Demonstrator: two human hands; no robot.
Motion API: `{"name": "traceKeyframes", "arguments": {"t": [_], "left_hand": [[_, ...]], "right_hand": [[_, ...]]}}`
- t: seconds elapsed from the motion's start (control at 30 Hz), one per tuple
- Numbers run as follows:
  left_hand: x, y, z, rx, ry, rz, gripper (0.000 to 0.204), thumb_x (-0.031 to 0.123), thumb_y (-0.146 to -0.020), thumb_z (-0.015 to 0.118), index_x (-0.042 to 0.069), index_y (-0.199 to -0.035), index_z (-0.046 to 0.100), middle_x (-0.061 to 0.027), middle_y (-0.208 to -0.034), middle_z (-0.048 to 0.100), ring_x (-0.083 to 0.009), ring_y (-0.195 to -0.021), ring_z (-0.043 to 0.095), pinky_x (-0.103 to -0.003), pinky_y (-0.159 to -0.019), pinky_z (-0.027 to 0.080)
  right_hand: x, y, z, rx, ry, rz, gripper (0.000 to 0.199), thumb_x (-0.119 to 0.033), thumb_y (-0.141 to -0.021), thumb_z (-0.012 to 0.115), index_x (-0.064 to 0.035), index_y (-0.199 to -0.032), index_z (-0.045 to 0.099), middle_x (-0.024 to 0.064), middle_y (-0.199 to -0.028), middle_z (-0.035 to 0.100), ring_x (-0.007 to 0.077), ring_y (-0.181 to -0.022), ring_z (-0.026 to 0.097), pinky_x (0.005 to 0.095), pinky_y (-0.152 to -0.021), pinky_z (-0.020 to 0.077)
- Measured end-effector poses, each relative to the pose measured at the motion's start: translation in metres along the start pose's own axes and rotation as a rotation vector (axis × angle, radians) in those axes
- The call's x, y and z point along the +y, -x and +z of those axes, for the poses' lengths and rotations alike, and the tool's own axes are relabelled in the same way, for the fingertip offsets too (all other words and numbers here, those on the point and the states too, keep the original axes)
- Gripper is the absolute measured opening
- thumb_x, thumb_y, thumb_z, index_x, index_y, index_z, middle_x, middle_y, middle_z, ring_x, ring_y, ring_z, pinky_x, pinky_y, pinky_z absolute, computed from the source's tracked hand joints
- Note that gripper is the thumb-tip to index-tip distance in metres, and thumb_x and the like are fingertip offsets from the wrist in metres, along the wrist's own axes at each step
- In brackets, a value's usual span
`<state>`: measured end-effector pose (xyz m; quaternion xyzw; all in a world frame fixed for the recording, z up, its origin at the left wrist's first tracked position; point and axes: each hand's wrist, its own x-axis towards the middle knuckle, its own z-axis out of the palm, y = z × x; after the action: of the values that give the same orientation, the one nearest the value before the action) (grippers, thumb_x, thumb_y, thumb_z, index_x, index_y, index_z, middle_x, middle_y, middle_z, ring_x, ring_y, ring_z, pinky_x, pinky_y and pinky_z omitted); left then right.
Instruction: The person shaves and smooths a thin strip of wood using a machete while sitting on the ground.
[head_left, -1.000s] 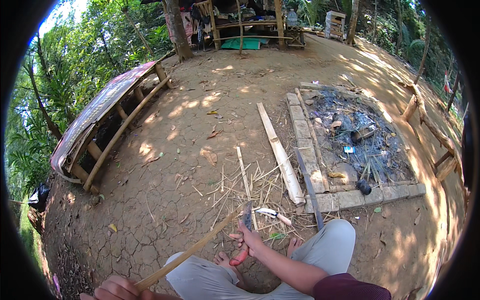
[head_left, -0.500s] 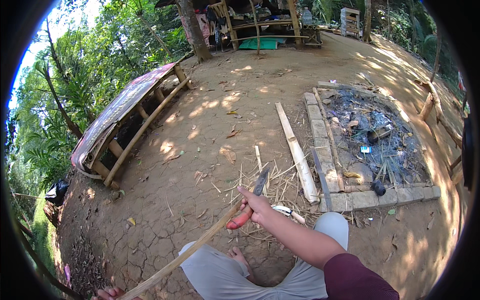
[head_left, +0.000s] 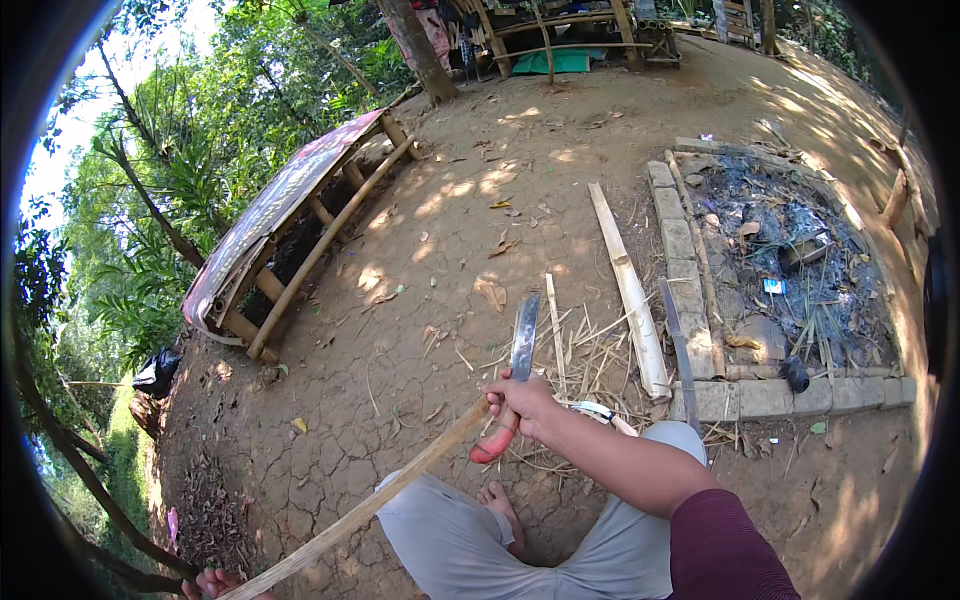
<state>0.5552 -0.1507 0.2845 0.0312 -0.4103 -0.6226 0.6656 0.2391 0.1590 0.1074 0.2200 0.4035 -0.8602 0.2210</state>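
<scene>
My right hand [head_left: 522,405] is closed round the red handle of a large knife [head_left: 524,345], whose dark blade points away from me. Its fingers also meet the upper end of a long, pale bamboo strip [head_left: 365,508]. That strip slants down to the lower left, where my left hand [head_left: 222,582] is closed at its other end, partly cut off by the picture's edge. Behind my right wrist lies a curved white item [head_left: 597,411], partly hidden. Thin pale shavings [head_left: 590,345] and a narrow strip [head_left: 556,330] lie on the ground beyond the knife.
A split bamboo length [head_left: 630,295] lies right of the shavings. A long flat dark blade-like piece [head_left: 681,345] rests against the brick border [head_left: 680,235] of an ash-filled fire pit [head_left: 815,270]. To the left stands a low bamboo bench [head_left: 290,215]; my bent knees frame the ground below.
The knife has turned more upright, its blade now showing broadside. My right hand remains at the strip's upper end. The whole scene has shifted rightward in view.
</scene>
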Motion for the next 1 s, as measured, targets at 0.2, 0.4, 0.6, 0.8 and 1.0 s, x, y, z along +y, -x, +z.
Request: {"name": "traceKeyframes", "arguments": {"t": [0.2,0.4,0.6,0.8,1.0], "left_hand": [[-0.020,0.013,0.005,0.462,-0.895,0.220,0.048,0.042,-0.096,0.052,-0.001,-0.117,0.056,-0.0202,-0.104,0.060,-0.0357,-0.097,0.059,-0.049,-0.090,0.049],[-0.008,0.016,0.031,-0.141,-2.127,1.267,0.029,0.027,-0.100,0.053,0.001,-0.112,0.054,-0.0137,-0.098,0.060,-0.0248,-0.094,0.062,-0.035,-0.078,0.053],[-0.086,0.097,0.124,-1.283,-1.047,-0.549,0.036,0.024,-0.103,0.050,-0.001,-0.128,0.049,-0.0153,-0.120,0.058,-0.0246,-0.118,0.055,-0.038,-0.103,0.041],[-0.163,0.159,0.174,-1.492,-0.629,-1.424,0.031,0.028,-0.106,0.044,0.003,-0.123,0.048,-0.0113,-0.096,0.063,-0.0146,-0.063,0.064,-0.027,-0.055,0.053],[-0.194,0.188,0.185,-1.230,-0.319,-1.507,0.026,0.026,-0.106,0.037,0.004,-0.109,0.050,-0.0089,-0.079,0.057,-0.0159,-0.043,0.053,-0.025,-0.035,0.041]], "right_hand": [[-0.034,0.017,-0.006,-0.003,-0.231,-0.228,0.046,0.012,-0.078,0.063,-0.0064,-0.112,0.039,0.0084,-0.086,0.056,0.0136,-0.060,0.057,0.0285,-0.050,0.0495],[-0.061,0.028,0.001,-0.128,-0.293,-0.420,0.046,0.012,-0.079,0.063,-0.0072,-0.113,0.039,0.0082,-0.090,0.056,0.0120,-0.063,0.055,0.0280,-0.050,0.0482],[-0.057,0.055,0.003,-0.251,-0.190,-0.393,0.045,0.009,-0.082,0.065,-0.0064,-0.115,0.039,0.0086,-0.089,0.057,0.0116,-0.061,0.056,0.0276,-0.049,0.0485],[-0.042,0.081,0.004,-0.335,-0.051,-0.320,0.036,-0.008,-0.090,0.069,-0.0063,-0.116,0.045,0.0077,-0.091,0.060,0.0101,-0.061,0.056,0.0267,-0.048,0.0501],[-0.079,0.090,-0.019,-0.188,0.250,-0.372,0.030,-0.026,-0.099,0.059,-0.0004,-0.113,0.055,0.0059,-0.087,0.063,0.0096,-0.058,0.057,0.0268,-0.048,0.0497]]}}
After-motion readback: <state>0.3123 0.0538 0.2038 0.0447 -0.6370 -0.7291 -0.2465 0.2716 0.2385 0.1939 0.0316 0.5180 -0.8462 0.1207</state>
